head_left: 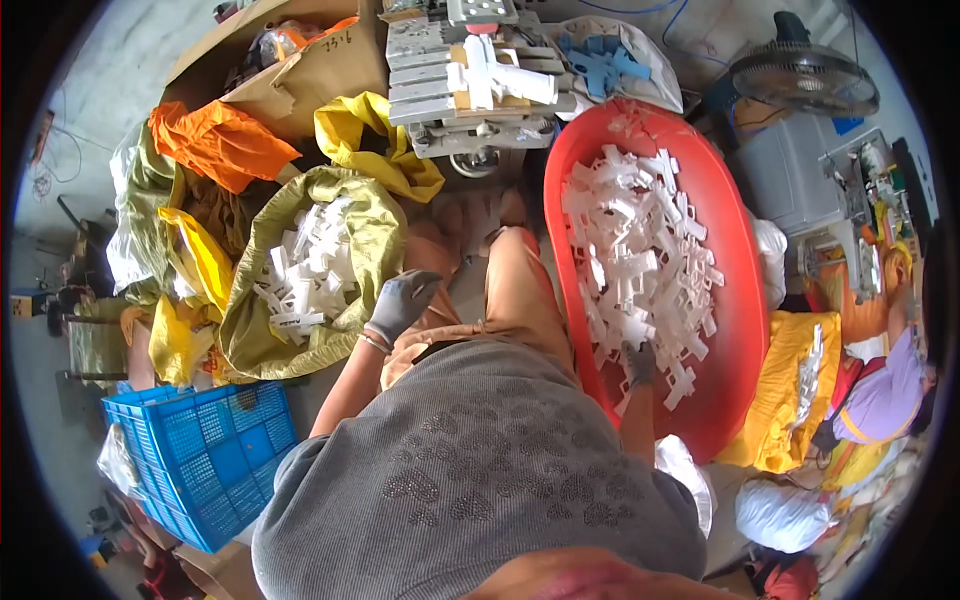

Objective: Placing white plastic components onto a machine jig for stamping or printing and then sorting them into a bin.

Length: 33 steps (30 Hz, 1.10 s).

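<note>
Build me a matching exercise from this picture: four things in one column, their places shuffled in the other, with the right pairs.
Things
1. right hand
2. blue crate
3. left hand
4. black fan

Places
A. between the olive sack and the tan trousers
B. upper right of the picture
C. at the white pieces in the red tub
D. lower left of the picture

Pairs: 1-C; 2-D; 3-A; 4-B

The grey floor [312, 400] carries a red oval plastic tub [735, 385], a crumpled olive-green woven sack [375, 215] and a blue rectangular mesh plastic crate [160, 465]. Jumbled white angular plastic pieces [640, 250] lie directly on the tub's bottom.
</note>
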Available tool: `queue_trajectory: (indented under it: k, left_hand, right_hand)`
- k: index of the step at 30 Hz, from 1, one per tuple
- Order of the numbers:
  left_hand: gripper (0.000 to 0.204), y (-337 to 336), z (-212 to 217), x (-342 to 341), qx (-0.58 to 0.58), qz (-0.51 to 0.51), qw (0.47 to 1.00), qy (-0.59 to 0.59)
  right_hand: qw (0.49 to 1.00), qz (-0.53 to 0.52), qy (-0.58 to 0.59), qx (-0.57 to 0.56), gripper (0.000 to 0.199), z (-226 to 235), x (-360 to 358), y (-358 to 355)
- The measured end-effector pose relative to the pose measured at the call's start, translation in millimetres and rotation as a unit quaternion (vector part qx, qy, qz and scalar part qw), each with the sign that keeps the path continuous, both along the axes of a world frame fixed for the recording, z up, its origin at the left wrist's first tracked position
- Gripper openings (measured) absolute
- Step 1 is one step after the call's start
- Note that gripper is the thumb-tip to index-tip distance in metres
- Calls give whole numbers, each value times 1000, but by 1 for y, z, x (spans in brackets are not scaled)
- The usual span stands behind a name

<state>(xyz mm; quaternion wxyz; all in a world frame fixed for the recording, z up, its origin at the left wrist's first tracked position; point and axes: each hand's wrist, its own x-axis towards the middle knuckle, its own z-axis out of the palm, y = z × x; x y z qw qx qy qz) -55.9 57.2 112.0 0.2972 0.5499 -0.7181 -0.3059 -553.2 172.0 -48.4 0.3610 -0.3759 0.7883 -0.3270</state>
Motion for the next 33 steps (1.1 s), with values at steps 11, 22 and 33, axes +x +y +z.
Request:
queue_trajectory:
  k: [11, 22, 33]
  left_hand:
    - [18, -10, -7, 15, -103, -25, 994, -7]
    - [29, 72, -55, 124, 159, 133, 954, -216]
    - [25, 22, 36, 92, 30, 180, 980, -77]
  right_hand:
    - [976, 12, -206, 69, 58, 26, -37, -5]
    - [958, -130, -154, -202, 47, 153, 27, -59]
    - [956, 59, -157, -241, 34, 156, 72, -115]
